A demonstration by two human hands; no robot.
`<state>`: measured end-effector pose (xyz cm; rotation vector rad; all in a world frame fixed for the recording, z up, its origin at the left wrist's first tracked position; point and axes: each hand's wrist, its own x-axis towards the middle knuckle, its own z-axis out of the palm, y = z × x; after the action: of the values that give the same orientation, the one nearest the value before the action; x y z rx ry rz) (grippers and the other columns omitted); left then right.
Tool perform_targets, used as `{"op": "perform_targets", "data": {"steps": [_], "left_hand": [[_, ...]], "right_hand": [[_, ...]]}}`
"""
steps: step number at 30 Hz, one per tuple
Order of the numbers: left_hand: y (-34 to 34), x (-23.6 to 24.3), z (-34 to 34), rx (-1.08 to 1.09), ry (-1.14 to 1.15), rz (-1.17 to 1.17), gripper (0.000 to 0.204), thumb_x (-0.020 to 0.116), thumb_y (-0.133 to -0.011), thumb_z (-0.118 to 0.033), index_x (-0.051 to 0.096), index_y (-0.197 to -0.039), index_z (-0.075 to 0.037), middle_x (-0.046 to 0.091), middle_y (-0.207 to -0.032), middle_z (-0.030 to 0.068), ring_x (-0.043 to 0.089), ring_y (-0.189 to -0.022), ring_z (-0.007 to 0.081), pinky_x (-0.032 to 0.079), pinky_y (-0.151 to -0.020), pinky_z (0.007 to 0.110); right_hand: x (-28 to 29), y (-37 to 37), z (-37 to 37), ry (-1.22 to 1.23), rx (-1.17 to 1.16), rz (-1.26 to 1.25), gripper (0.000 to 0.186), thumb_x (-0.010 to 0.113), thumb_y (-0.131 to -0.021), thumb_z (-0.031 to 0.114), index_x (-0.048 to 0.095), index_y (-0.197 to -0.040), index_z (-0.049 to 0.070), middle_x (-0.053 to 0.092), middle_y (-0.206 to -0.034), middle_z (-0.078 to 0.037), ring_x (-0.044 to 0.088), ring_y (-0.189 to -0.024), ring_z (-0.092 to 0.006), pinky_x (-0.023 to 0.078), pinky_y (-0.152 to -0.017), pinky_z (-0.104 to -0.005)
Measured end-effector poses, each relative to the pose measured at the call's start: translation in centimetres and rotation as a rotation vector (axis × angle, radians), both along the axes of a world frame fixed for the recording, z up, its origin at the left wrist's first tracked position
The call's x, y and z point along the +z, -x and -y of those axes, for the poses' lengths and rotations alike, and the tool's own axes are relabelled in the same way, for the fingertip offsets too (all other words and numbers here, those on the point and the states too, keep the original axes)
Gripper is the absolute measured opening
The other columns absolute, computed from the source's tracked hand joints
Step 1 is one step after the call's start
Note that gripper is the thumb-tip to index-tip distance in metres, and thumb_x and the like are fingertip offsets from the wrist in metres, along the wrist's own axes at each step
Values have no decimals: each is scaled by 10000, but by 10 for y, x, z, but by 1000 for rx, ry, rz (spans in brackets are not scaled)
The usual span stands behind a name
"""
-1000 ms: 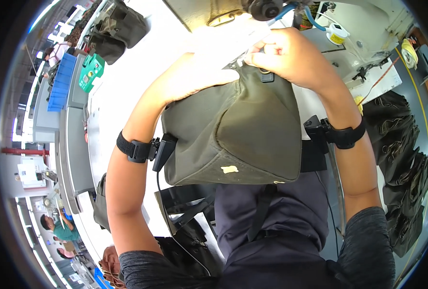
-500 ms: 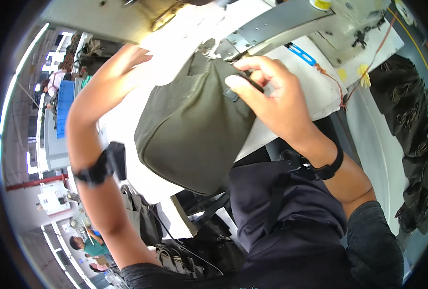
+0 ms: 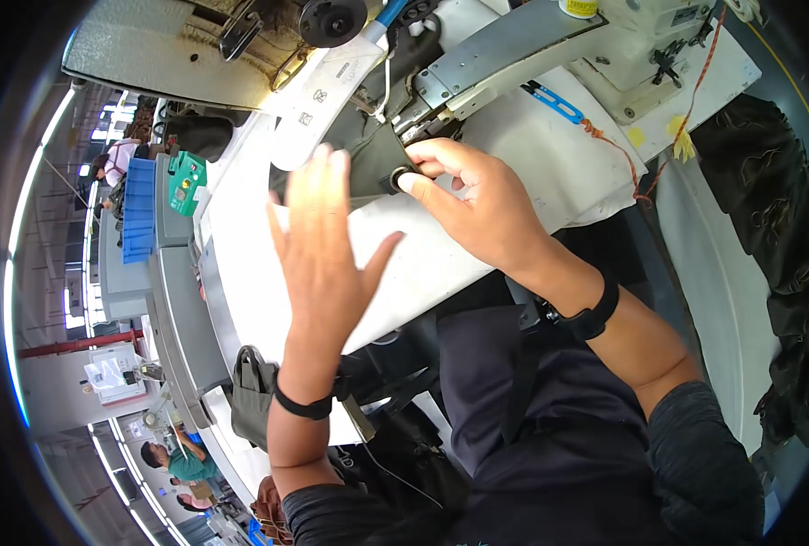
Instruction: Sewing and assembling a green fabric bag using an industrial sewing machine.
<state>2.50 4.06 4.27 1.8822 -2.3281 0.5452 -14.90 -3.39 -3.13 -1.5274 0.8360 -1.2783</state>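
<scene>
A dark olive fabric bag piece (image 3: 374, 164) lies under the needle area of a sewing machine (image 3: 486, 64), mostly on its far side. At its right edge, my right hand (image 3: 482, 205) pinches a small dark tab with a metal ring (image 3: 401, 177) between thumb and fingers. My left hand (image 3: 321, 250) hovers over the white table, open, fingers stretched out and thumb apart. Its fingertips overlap the near left part of the fabric; I cannot tell whether they touch it.
A blue slotted tool (image 3: 554, 102) hangs on an orange cord beside the machine. Dark fabric pieces with rings (image 3: 773, 218) are heaped at the right. A grey-green bag (image 3: 251, 396) stands at the lower left. A blue bin (image 3: 139, 209) and co-workers are farther left.
The olive bag no longer hangs large over the near table edge; it now lies back by the machine. My left hand has come from the far left toward the middle, open.
</scene>
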Motion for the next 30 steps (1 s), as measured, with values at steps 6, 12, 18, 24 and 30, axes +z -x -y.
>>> {"op": "perform_targets", "data": {"steps": [6, 12, 18, 24, 30], "left_hand": [[1, -39, 31, -219, 274, -111, 817, 844, -696, -60, 532, -1451, -66, 617, -1424, 112, 571, -1336, 289, 379, -1145, 473], [14, -34, 37, -228, 296, -348, 763, 804, -620, 6, 619, -1357, -64, 673, -1328, 97, 641, -1200, 284, 448, -1033, 408], [6, -49, 42, -268, 359, -391, 771, 788, -602, 23, 638, -1352, -70, 657, -1350, 103, 622, -1227, 277, 442, -1049, 431], [7, -60, 40, -255, 315, -400, 804, 812, -648, -12, 576, -1416, -34, 603, -1431, 178, 591, -1279, 341, 428, -1075, 448], [20, -57, 31, -226, 325, -451, 844, 817, -654, -41, 533, -1449, -35, 586, -1455, 170, 553, -1334, 338, 382, -1124, 458]], "right_hand": [[19, 2, -1, -162, 183, 247, 217, 645, -980, 187, 671, -985, -29, 698, -757, -79, 596, -637, -104, 476, -593, -289], [44, 18, 13, -266, 222, 64, 420, 578, -1044, 292, 638, -777, -27, 605, -620, -30, 528, -549, -55, 424, -510, -242], [65, 6, 32, -357, 179, -106, 711, 503, -1040, 532, 584, -591, -14, 569, -521, -55, 544, -470, -125, 444, -445, -291], [26, -17, 26, -199, -13, 7, 593, 545, -1041, 380, 539, -637, -53, 465, -499, -68, 439, -474, -134, 381, -502, -343], [21, -2, 5, -212, 128, 221, 218, 563, -1008, 119, 652, -892, -42, 575, -747, 49, 456, -696, -17, 390, -590, -237]]}}
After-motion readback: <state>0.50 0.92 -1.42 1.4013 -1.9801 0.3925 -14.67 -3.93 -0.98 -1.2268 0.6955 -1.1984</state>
